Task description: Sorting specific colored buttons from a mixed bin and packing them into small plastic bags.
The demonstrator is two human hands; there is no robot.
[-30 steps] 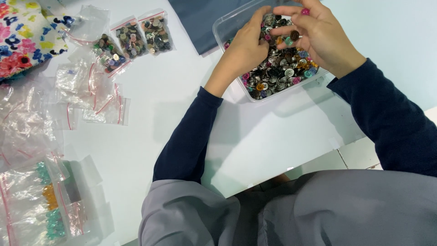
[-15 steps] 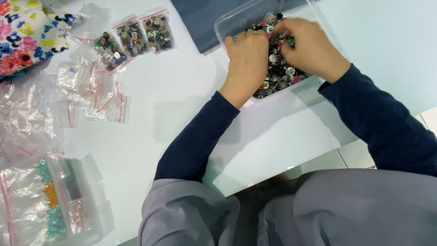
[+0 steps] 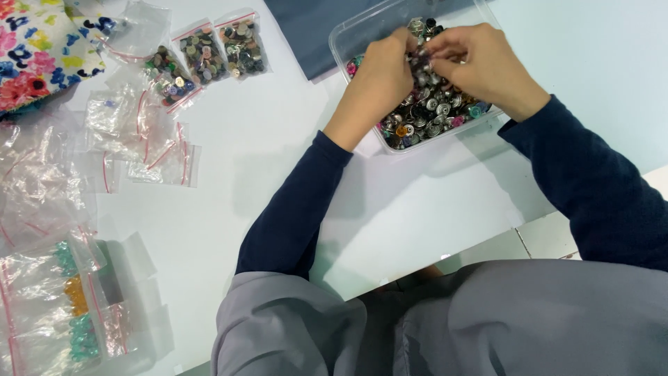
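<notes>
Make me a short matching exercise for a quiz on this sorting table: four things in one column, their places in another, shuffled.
Things:
1. clear tub of buttons
2. filled button bags
3. floral fabric
4. bags of teal and orange beads

Places:
A. top left corner
B. bottom left
C. under both the left hand and right hand
D. top, left of the dark blue cloth

Pairs: 1-C, 2-D, 3-A, 4-B
</notes>
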